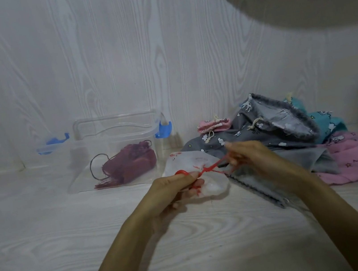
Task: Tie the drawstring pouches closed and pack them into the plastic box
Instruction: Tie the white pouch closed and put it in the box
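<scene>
White pouch on table, both hands' fingers pinching its taut red drawstring

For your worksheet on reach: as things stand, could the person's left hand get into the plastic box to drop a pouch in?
Probably yes. The plastic box stands open, its top unobstructed, with only a maroon pouch inside. But the left hand is busy, pinching the red drawstring with the right hand.

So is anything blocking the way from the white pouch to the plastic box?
Nothing visible does. The sheer white pouch with red drawstring sits just right of the lidless clear plastic box, which holds only a maroon pouch.
</scene>
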Available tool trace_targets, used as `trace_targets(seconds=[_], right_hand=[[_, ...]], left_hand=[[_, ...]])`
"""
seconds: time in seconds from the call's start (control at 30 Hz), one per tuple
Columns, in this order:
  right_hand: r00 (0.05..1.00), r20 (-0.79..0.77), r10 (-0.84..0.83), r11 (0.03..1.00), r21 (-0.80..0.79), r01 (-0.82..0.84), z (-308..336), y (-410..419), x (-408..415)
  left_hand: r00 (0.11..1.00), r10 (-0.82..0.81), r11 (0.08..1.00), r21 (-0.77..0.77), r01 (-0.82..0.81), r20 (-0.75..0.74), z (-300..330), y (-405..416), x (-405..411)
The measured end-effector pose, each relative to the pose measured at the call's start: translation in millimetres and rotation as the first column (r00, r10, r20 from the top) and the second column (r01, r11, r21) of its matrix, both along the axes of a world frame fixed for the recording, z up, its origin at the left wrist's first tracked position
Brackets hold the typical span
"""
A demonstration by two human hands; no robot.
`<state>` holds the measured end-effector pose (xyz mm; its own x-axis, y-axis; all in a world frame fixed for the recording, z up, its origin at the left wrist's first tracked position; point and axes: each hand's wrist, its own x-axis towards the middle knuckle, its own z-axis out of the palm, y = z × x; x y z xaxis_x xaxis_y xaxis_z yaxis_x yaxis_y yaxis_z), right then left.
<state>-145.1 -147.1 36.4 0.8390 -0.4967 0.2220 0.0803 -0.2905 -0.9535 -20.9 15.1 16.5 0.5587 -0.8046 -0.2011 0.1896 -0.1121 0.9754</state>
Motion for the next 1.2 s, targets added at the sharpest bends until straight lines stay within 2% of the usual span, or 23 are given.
trace_targets(seconds=[0.1,0.13,0.17,0.2,0.23,0.27,0.3,0.33,0.4,0.47,0.5,0.53,0.57,0.63,0.67,0.7,0.73,0.77,0.8,0.87,1.07,1.1,1.2], right_hand=[[0.985,0.163,-0.062,0.931,0.365,-0.002,11,-4,-7],[0.979,0.154,-0.134,0.926,0.371,0.069,13,-8,-10],[0.962,0.121,-0.244,0.941,0.269,0.205,12,-11,-12],[0.927,0.093,-0.364,0.931,0.069,0.359,6,-15,-14],[0.875,0.092,-0.475,0.859,-0.17,0.484,1,-18,-14],[0.832,0.106,-0.545,0.757,-0.365,0.542,-4,-19,-14],[0.806,0.122,-0.579,0.678,-0.478,0.559,-7,-19,-13],[0.804,0.119,-0.582,0.653,-0.521,0.55,-8,-18,-12],[0.87,0.017,-0.493,0.761,-0.476,0.441,-7,-18,-11],[0.919,-0.177,-0.352,0.891,-0.364,0.271,-8,-17,-12],[0.916,-0.222,-0.334,0.9,-0.365,0.239,-10,-18,-11],[0.911,-0.193,-0.364,0.884,-0.379,0.272,-11,-19,-11],[0.901,-0.087,-0.426,0.853,-0.37,0.368,-10,-21,-11],[0.817,0.179,-0.548,0.789,-0.215,0.576,-2,-18,-12],[0.797,0.242,-0.553,0.793,-0.139,0.593,4,-16,-13],[0.842,0.234,-0.486,0.846,-0.116,0.52,8,-12,-14],[0.928,0.147,-0.343,0.921,-0.145,0.363,10,-6,-13],[0.987,-0.009,-0.163,0.97,-0.186,0.158,10,4,-11],[0.983,-0.181,-0.019,0.973,-0.231,-0.023,8,13,-9],[0.924,-0.379,0.053,0.915,-0.352,-0.197,-1,23,-5],[0.936,-0.324,-0.141,0.814,-0.576,-0.077,-8,21,0],[0.947,-0.295,-0.124,0.837,-0.544,-0.059,-6,18,-1],[0.968,-0.249,0.024,0.947,-0.303,-0.102,-1,15,-8]], left_hand=[[1.0,-0.018,1.0,0.004,0.018,0.012,-1,0,0],[0.999,-0.033,0.999,0.015,0.032,0.038,-1,0,0],[0.996,-0.048,0.998,0.039,0.046,0.074,-2,0,0],[0.991,-0.063,0.996,0.069,0.055,0.118,-3,0,1],[0.984,-0.077,0.994,0.096,0.062,0.164,-4,-1,2],[0.976,-0.084,0.992,0.108,0.063,0.201,-4,-1,1],[0.969,-0.078,0.993,0.104,0.054,0.236,-5,-1,2],[0.962,-0.062,0.995,0.091,0.039,0.267,-6,-1,3],[0.949,-0.031,0.998,0.067,0.01,0.313,-7,1,3],[0.946,-0.027,0.998,0.056,0.009,0.323,-8,0,3],[0.946,-0.031,0.998,0.053,0.015,0.323,-8,0,2],[0.946,-0.041,0.998,0.054,0.025,0.321,-8,0,2],[0.947,-0.053,0.998,0.057,0.037,0.318,-8,-1,1],[0.947,-0.067,0.997,0.065,0.049,0.314,-8,-2,-2],[0.947,-0.07,0.996,0.066,0.052,0.313,-8,-2,-3],[0.948,-0.071,0.996,0.064,0.054,0.311,-8,-2,-3],[0.948,-0.073,0.996,0.063,0.056,0.31,-8,-2,-2],[0.947,-0.074,0.996,0.061,0.058,0.313,-8,-1,-2],[0.945,-0.075,0.996,0.06,0.059,0.319,-8,-1,-1],[0.944,-0.078,0.996,0.066,0.06,0.322,-7,-1,-1],[0.958,-0.084,0.995,0.079,0.065,0.274,-6,0,0],[0.96,-0.079,0.995,0.082,0.058,0.269,-5,0,0],[0.977,-0.042,0.998,0.056,0.03,0.208,-5,-1,0]])
